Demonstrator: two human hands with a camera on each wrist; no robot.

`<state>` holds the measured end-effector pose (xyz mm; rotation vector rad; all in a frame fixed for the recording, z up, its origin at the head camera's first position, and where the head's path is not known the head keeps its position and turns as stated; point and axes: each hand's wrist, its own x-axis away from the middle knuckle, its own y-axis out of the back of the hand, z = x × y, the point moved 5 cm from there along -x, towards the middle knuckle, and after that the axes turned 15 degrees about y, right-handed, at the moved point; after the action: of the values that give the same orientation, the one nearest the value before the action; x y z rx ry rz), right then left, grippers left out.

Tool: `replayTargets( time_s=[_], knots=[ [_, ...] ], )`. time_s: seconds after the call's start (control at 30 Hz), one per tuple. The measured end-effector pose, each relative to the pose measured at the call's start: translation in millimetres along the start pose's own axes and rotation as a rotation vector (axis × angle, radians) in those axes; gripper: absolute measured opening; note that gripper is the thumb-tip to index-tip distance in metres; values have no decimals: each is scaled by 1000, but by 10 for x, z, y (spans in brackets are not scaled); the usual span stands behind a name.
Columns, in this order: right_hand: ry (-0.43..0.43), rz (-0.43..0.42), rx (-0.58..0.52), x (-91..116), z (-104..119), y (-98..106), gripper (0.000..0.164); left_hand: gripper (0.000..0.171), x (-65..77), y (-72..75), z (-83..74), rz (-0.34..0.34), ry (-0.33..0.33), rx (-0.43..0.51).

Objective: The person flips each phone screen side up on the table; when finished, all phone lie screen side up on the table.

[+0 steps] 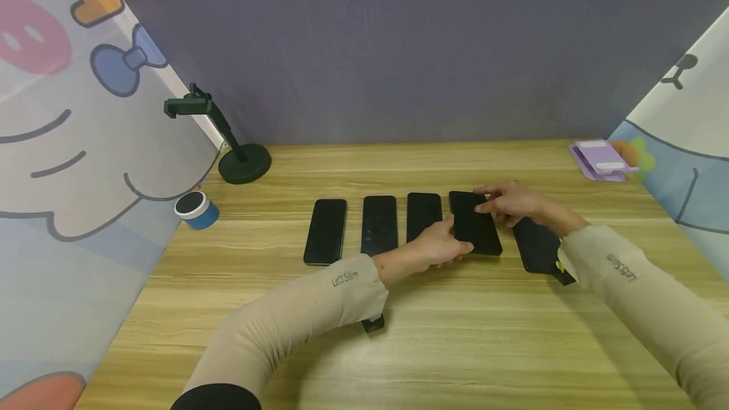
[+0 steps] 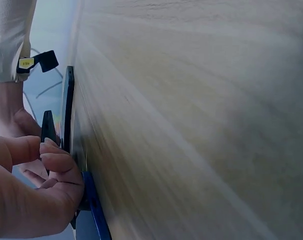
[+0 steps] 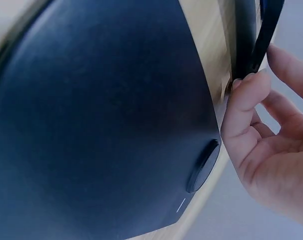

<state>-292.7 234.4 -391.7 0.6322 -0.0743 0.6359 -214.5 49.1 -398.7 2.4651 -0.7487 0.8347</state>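
Both hands grip one black phone (image 1: pixel 475 226), fourth from the left in a row. My left hand (image 1: pixel 437 244) pinches its near-left corner between thumb and fingers; the left wrist view shows the tilted phone (image 2: pixel 48 127) in that pinch. At its upper right side, the fingers of my right hand (image 1: pixel 512 201) hold the edge, seen also in the right wrist view, where the held phone (image 3: pixel 267 32) is a thin dark slab. Partly beneath the right forearm lies another dark slab (image 1: pixel 533 247), which fills much of the right wrist view with a raised oval part near its edge.
Three black phones lie left of the hands: the leftmost (image 1: pixel 325 231), the second (image 1: pixel 379 225) and the third (image 1: pixel 423 212), partly behind the left hand. A dark green stand (image 1: pixel 245 163) and a blue-and-white jar (image 1: pixel 197 209) stand at left. At far right is a purple folding stand (image 1: pixel 602 160).
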Motion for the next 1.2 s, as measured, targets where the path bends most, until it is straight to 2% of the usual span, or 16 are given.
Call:
replayTargets(
  time_s=[0.1,0.27,0.5,0.7,0.73,0.8,0.93,1.0,1.07,1.2],
  knots=[
    [11,2,0,5,11,-4,72,83,5,3,-2,-6,2,-41],
    [15,3,3,18,35,-16,71,85,7,17,-23,27,25,-95],
    [22,3,3,5,39,-20,73,82,-9,19,-110,0,36,-255],
    [25,0,4,-2,32,-28,72,73,-23,3,-174,0,49,-340],
    [25,-2,11,1,32,-28,71,72,-22,3,-192,-15,46,-377],
    [27,-7,23,3,31,-30,71,73,-15,5,-232,-78,31,-510],
    [34,-25,42,5,24,-34,70,74,7,-35,-273,-249,-21,-886],
    [41,-37,43,7,21,-35,69,74,18,-72,-267,-315,-47,-1032],
    [49,-49,43,11,20,-34,69,73,21,-102,-250,-359,-65,-1126],
    [51,-60,67,16,20,-30,66,75,-4,-139,-229,-412,-68,-1242]
  ],
)
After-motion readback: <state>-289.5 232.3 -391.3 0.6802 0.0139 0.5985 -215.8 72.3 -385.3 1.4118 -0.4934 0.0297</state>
